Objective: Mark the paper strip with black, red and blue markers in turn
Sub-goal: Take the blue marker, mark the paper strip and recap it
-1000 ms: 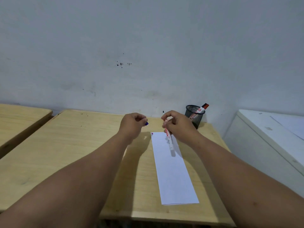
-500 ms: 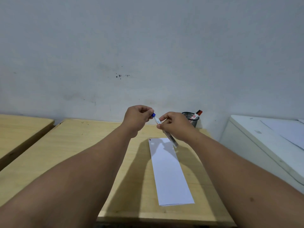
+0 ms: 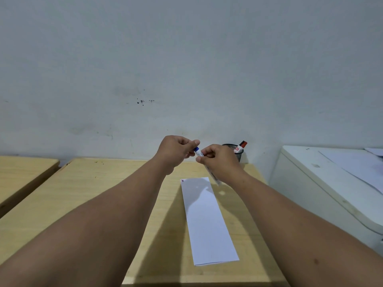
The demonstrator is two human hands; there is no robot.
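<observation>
A long white paper strip (image 3: 207,222) lies on the wooden desk (image 3: 87,195), with small marks at its far left corner. Above its far end, my right hand (image 3: 219,160) grips the white barrel of the blue marker (image 3: 199,152). My left hand (image 3: 176,150) pinches the marker's blue cap end; cap and barrel are together. The marker's lower end sticks out below my right hand. A red marker (image 3: 241,146) stands in the black mesh pen cup (image 3: 238,154) behind my right hand.
A wall rises right behind the desk. A white cabinet (image 3: 331,183) with papers on top stands to the right. A second wooden desk (image 3: 22,172) sits to the left across a narrow gap.
Both hands rose from just above the strip. My left hand, which held the blue cap apart, brought it onto the end of the marker in my right hand.
</observation>
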